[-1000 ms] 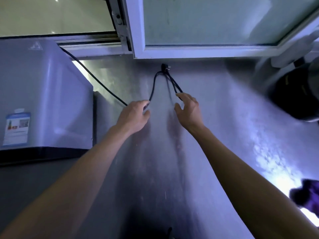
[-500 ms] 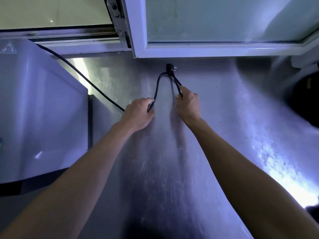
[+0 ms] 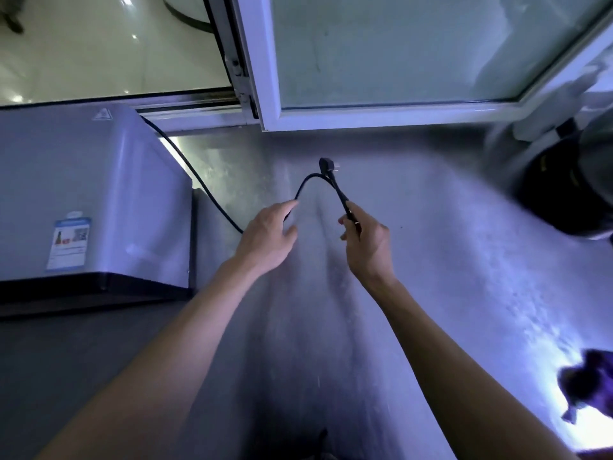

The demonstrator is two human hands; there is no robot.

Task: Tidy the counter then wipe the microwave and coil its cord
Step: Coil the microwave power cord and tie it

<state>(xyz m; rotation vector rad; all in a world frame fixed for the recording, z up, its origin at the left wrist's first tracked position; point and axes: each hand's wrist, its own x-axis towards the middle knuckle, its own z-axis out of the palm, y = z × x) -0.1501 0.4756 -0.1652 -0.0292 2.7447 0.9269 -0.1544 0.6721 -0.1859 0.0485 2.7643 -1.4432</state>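
The grey microwave point(image 3: 86, 194) stands at the left on the steel counter point(image 3: 447, 260). Its black cord point(image 3: 195, 180) runs from behind it across the counter to my left hand point(image 3: 268, 237), which is closed around it. From there the cord arches up in a loop to the plug point(image 3: 326, 165) and comes back down into my right hand point(image 3: 365, 240), which pinches the doubled strand just below the plug.
A white-framed window point(image 3: 365, 111) lines the back edge of the counter. A dark round appliance point(image 3: 564, 190) stands at the far right. A dark purple cloth point(image 3: 587, 383) lies at the lower right.
My right hand has closed on the cord and lifted it a little off the counter. The loop with the plug now stands between my two hands, which have moved slightly apart.
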